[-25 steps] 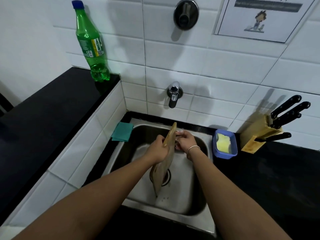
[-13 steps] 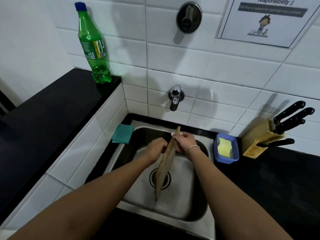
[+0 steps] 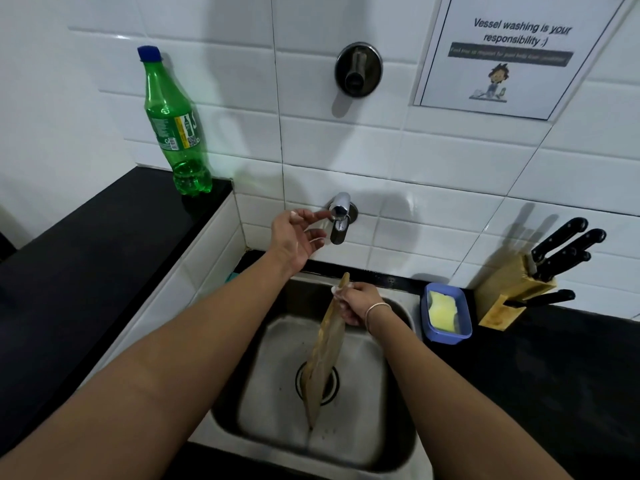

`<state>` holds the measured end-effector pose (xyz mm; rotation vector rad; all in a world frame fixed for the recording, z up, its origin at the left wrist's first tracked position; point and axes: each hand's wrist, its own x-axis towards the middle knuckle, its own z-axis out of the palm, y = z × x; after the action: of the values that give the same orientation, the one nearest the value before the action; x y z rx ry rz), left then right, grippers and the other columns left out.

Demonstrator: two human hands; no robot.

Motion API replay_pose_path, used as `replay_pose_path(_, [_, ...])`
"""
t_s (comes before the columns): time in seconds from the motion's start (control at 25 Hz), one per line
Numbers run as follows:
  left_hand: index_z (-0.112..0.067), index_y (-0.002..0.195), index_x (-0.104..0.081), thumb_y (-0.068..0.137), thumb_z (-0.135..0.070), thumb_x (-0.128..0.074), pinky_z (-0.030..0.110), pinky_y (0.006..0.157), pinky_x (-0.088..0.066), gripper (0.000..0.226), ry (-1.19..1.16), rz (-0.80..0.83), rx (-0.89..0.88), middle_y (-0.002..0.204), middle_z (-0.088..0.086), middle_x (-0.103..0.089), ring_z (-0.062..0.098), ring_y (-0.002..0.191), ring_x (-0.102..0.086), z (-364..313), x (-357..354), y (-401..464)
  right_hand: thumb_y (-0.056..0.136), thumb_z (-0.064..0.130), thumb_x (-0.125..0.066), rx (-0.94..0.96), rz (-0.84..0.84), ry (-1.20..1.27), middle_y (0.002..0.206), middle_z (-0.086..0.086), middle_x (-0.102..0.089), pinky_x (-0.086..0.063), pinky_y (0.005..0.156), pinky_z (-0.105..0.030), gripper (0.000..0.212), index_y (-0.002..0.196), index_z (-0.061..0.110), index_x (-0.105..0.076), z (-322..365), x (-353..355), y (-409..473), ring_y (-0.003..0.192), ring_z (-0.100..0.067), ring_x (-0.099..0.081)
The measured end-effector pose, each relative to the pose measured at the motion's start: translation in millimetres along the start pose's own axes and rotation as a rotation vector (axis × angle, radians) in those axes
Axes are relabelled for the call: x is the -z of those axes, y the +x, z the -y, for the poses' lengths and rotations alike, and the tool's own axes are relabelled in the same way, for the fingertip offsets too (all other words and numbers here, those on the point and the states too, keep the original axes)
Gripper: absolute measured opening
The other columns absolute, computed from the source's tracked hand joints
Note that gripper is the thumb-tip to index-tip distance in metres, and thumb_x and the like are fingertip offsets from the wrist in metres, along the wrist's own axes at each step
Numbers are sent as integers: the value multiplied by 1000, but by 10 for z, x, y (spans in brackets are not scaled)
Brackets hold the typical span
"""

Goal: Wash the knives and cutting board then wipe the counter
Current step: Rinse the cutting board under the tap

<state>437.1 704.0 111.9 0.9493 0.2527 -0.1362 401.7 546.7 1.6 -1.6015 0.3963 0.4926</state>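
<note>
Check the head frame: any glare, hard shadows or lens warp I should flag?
Head view: tile lines bow, so wide-angle warp; soft shadows behind the knife block and green bottle; glare on the tap; the sign's small print is blurred.

Glossy white rectangular wall tiles (image 3: 433, 161) reflect soft overhead light. A printed paper notice (image 3: 512, 57) hangs upper right; a round metal wall fitting (image 3: 358, 69) sits centre. Black stone tabletop (image 3: 86, 244) flanks them.

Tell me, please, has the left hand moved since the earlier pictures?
Yes. The left hand left the cutting board and rose toward the wall tap.
</note>
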Motion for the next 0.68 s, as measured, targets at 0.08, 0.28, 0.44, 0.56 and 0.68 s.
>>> replay_pose_path(0.08, [-12, 73, -50, 85, -15, -27, 30, 57, -42, 27, 6, -2, 12, 77, 8, -70, 25, 54, -52, -25, -53, 83, 92, 20, -67, -4, 18, -16, 54, -4, -43, -25, 42, -20, 26, 73, 14, -50, 14, -7, 1, 40, -14, -34])
replay_pose_path(0.28, [-10, 75, -48, 86, -15, -26, 34, 61, -44, 26, 69, 8, 69, 84, 19, -54, 28, 55, -54, -2, -169, 251, 92, 21, -67, -8, 39, -19, 53, -2, -44, -26, 43, -20, 24, 74, 14, -51, 37, -59, 17, 40, -14, -35])
replay_pose_path(0.44, [-9, 74, -46, 72, -14, -33, 34, 63, -43, 14, 23, 2, 64, 81, 22, -50, 25, 57, -42, 35, -199, 258, 91, 19, -68, 4, 28, 6, 51, -1, -43, -29, 43, -18, 24, 77, 16, -49, 47, -135, 40, 38, -13, -34])
replay_pose_path(0.56, [-11, 69, -43, 77, -13, -30, 32, 59, -40, 15, -61, -37, 59, 59, 16, -55, 22, 50, -39, 69, -146, 290, 89, 20, -70, -2, -5, 5, 52, -1, -43, -33, 42, -19, 26, 76, 21, -47, 42, -188, 75, 40, -14, -36])
replay_pose_path(0.68, [-11, 68, -43, 84, -15, -25, 32, 57, -40, 24, -98, -49, 61, 55, 14, -56, 21, 45, -41, 75, -91, 313, 88, 19, -71, -19, -24, 34, 53, -2, -44, -35, 42, -19, 30, 74, 23, -45, 36, -234, 99, 40, -13, -36])
